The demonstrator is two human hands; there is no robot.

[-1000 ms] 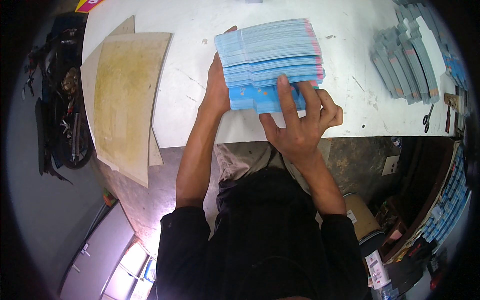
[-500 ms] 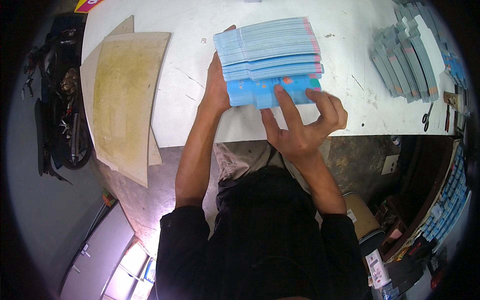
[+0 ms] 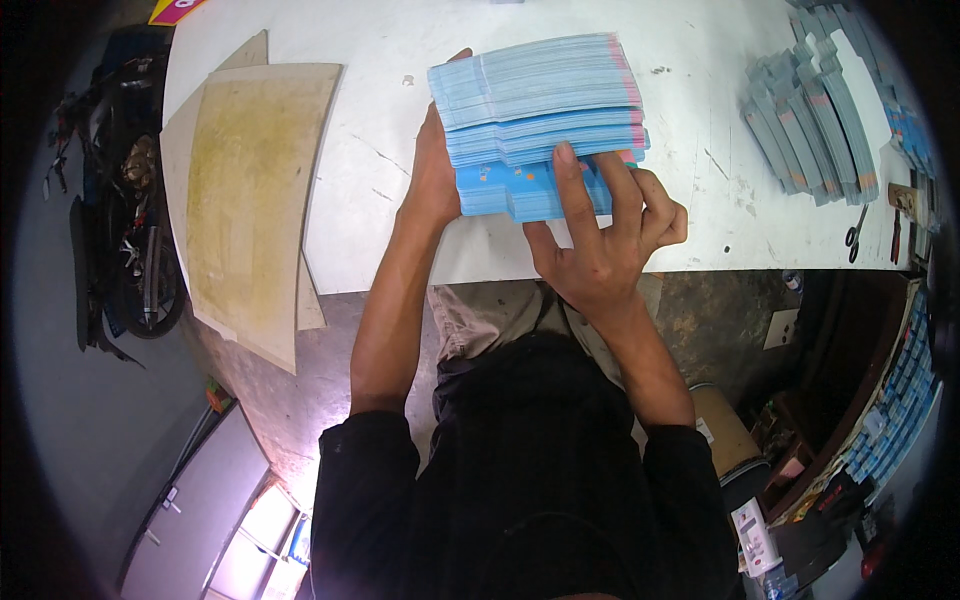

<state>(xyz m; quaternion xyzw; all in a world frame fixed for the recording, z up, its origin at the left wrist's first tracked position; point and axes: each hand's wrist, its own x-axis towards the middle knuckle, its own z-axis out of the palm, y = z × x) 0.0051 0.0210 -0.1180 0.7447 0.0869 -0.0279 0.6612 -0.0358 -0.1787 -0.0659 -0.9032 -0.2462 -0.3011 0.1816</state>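
A thick stack of blue printed card sleeves point(image 3: 540, 95), flat and stepped in outline with pink at the right ends, stands over the white table near its front edge. My left hand point(image 3: 434, 175) is wrapped round the stack's left end, its fingers mostly hidden behind. On the near side, my right hand point(image 3: 605, 235) has its thumb at the lower edge and its index and other fingertips on the bright blue face of the nearest pieces. A gap parts these nearest pieces from the rest of the stack.
More stacks of grey-backed card pieces point(image 3: 815, 125) lie at the table's right. Scissors point(image 3: 853, 237) and a red-handled tool point(image 3: 895, 238) are by the right front edge. Yellowed boards point(image 3: 255, 200) overhang the table's left side. A motorbike point(image 3: 140, 210) stands beyond them.
My right hand's fingers have moved up and leftward over the near pieces, the index fingertip now reaching the gap. The left hand keeps its hold.
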